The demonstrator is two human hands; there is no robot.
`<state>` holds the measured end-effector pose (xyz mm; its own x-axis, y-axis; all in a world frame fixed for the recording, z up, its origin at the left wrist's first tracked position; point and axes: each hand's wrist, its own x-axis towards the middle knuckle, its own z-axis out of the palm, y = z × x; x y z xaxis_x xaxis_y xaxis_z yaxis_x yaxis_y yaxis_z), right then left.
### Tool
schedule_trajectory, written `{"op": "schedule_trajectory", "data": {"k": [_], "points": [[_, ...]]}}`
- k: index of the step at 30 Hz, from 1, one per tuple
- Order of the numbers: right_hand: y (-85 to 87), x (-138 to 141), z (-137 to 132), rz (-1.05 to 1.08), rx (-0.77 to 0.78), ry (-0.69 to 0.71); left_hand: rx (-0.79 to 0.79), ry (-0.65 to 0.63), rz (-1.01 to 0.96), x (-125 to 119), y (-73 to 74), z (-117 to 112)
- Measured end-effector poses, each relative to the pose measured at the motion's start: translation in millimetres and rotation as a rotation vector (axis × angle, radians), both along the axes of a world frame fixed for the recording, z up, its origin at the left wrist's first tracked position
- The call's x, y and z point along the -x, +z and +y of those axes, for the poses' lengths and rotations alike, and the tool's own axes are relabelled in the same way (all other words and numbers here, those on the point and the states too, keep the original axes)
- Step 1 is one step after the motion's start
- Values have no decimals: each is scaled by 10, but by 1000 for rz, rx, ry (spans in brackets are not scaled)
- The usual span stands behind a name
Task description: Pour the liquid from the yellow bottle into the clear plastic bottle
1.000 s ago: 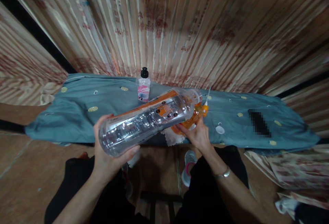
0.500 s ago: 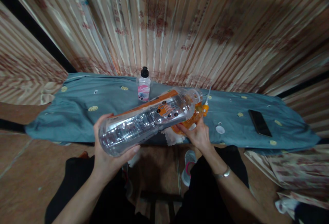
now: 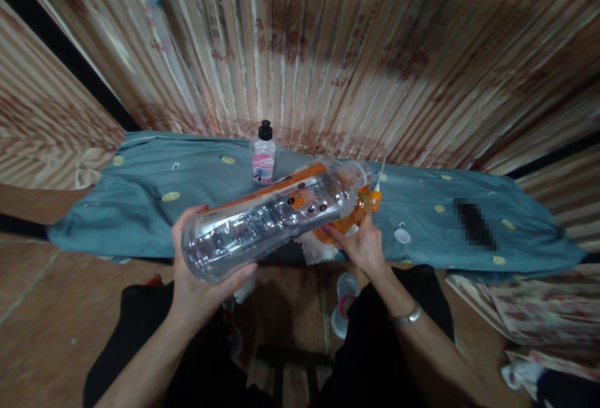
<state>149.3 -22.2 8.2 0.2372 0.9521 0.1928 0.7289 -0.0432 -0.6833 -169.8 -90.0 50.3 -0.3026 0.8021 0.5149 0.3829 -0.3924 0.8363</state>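
Observation:
My left hand (image 3: 197, 277) is wrapped round the base of a large clear plastic bottle (image 3: 276, 217) with an orange and white label. The bottle lies tilted across the middle, its mouth at the upper right. My right hand (image 3: 363, 242) grips a translucent orange bottle (image 3: 359, 208), partly hidden behind the clear one. An orange cap piece (image 3: 375, 199) with a thin pale tube rising from it shows beside my right fingers. The two bottles overlap near the clear bottle's neck; whether they touch, and whether liquid flows, I cannot tell.
A small bottle with a black cap and pink label (image 3: 263, 155) stands at the back of the teal cloth (image 3: 140, 208). On the right lie a white disc (image 3: 402, 235) and a dark oblong, pixelated thing (image 3: 475, 223). A pale lacy cloth (image 3: 316, 250) hangs at the front edge.
Both hands and both bottles hold nearly the same places. The view has shifted very slightly, and the dark oblong on the right, a phone earlier, is now pixelated.

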Motion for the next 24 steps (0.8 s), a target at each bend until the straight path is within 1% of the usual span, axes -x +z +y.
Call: {"op": "schedule_trajectory", "data": {"k": [6,8,10,12,14,24], "points": [[-26,-7,4,-24,-38,10,38,14,-30,12,18,-26],[-36,-6,7,-23,-46,9,48,-3,-28,23,21,-29],[-51,-9,10,-23,-54,2,98,-51,-4,31,14,-27],[-65,-17,12,-28,-56,0,45,16,-35,29,1,-19],[-75,-26,14,-31,-52,2,18,25,-37,18,-10,-12],[-66,-29,11,-41,-44,6,33,17,-10,-4,12,-29]]}}
